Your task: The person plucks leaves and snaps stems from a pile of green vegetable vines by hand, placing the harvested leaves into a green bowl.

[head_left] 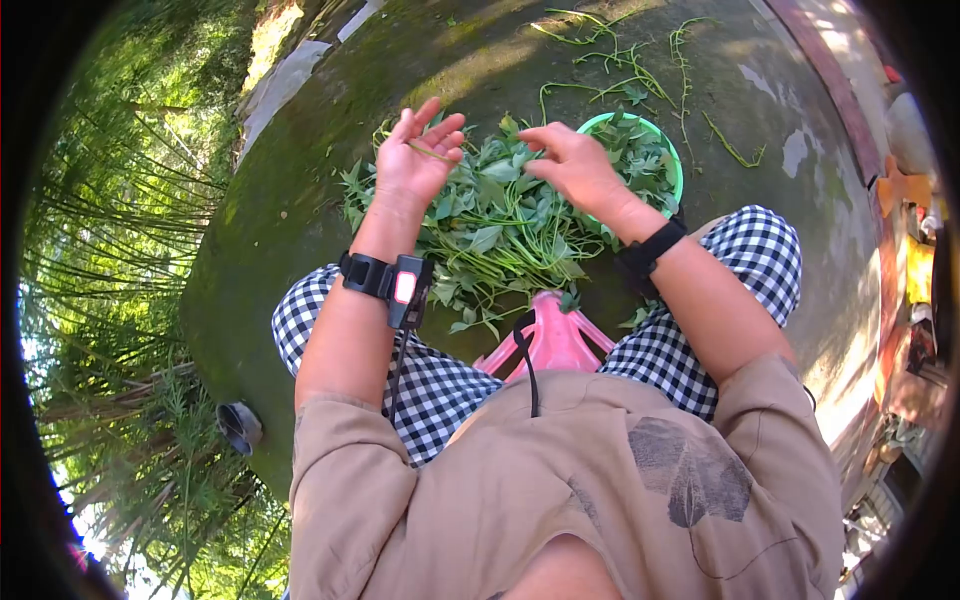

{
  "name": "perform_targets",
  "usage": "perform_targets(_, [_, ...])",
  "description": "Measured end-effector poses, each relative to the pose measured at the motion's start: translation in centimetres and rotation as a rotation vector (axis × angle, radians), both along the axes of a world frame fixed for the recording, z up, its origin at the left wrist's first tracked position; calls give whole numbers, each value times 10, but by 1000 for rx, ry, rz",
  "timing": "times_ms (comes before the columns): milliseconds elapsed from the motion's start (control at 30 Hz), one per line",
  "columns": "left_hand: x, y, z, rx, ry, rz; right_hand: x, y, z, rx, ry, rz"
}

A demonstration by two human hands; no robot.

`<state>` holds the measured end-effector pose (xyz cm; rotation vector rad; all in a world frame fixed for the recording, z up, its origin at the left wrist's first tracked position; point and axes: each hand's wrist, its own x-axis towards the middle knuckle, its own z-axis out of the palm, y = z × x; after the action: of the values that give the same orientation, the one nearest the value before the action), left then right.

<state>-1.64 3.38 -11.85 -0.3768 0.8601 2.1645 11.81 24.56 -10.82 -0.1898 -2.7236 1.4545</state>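
Note:
My left hand is raised palm up over the left part of a leafy pile, its fingers loosely bent. A thin green stem lies across its palm and fingers, held there. My right hand hovers between the pile and a green-rimmed basin, thumb and forefinger apart, with no item visible between them. The heap of leafy green stems lies on the ground before me, leaves mostly at the far side and bare stems closer. Cut leaves fill the green basin, partly behind my right hand.
Long stripped stems are scattered on the dark, mossy ground beyond the basin. A pink plastic stool stands between my knees. Bushes grow at the left, near a grey pot. Assorted objects line the right edge.

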Motion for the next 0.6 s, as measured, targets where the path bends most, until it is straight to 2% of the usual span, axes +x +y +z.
perform_targets(67, [7, 16, 0, 65, -19, -78, -9, -20, -5, -135, -32, 7])
perform_targets(100, [10, 20, 4, 94, -28, -115, -14, -27, -11, -331, -124, 11])
perform_targets(200, [5, 25, 25, -159, 138, -109, -16, -32, -24, -529, -263, 67])
perform_targets(233, [3, 23, 44, -461, 315, -173, -14, -33, -19, -524, -215, 3])
perform_targets(267, [-4, 15, 53, -900, 612, -231, -14, -30, -18, -416, -205, 16])
perform_targets(300, [-31, -4, 27, -1466, 1023, -245, -14, -21, -18, -306, -192, 27])
perform_targets(333, [-24, -10, 49, -1990, 1154, -232, -13, -13, -12, -195, -177, 38])
perform_targets(367, [-30, -27, 55, -2072, 1103, -314, -10, -4, -5, 25, -215, 98])
perform_targets(400, [-40, -43, 48, -2080, 1009, -387, -7, 2, -1, 61, -219, 121])
perform_targets(467, [-25, -53, 27, -2262, 1302, -68, -1, 9, 1, 134, -230, 158])
perform_targets(567, [-11, -51, 4, -2213, 1411, -352, 9, 14, 7, 219, -227, 185])
perform_targets(600, [-8, -48, -5, -2127, 1225, -534, 11, 14, 9, 252, -216, 200])
